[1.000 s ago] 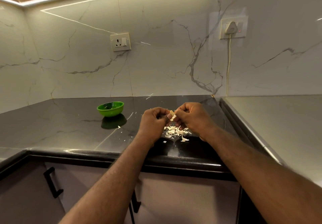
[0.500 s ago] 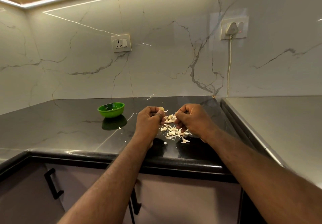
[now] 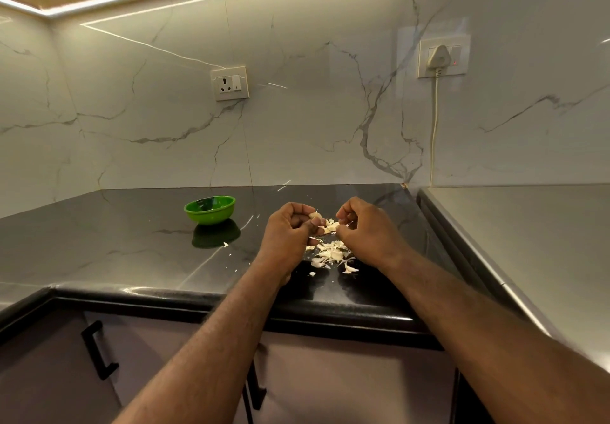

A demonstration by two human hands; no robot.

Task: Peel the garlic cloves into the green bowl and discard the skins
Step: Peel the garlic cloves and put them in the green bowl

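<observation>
My left hand [image 3: 288,237] pinches a small pale garlic clove [image 3: 315,215] between thumb and curled fingers, just above the black countertop. My right hand [image 3: 368,230] is a short gap to its right, fingers curled, and pinches a scrap of garlic skin [image 3: 333,226]. Below and between both hands lies a loose pile of white garlic skins [image 3: 331,253] on the counter. The green bowl [image 3: 210,209] stands on the counter to the left of my left hand, a hand's width away; what it holds cannot be seen.
The black countertop [image 3: 132,245] runs left and back to a marble wall with a socket [image 3: 230,83]. A grey steel surface [image 3: 528,235] adjoins on the right. A plugged cord [image 3: 435,126] hangs down the wall. A few skin flecks [image 3: 225,244] lie near the bowl.
The hands were joined on one clove a second ago; they have since pulled apart, the left keeping the clove and the right drawing away skin. More skin lies on the pile.
</observation>
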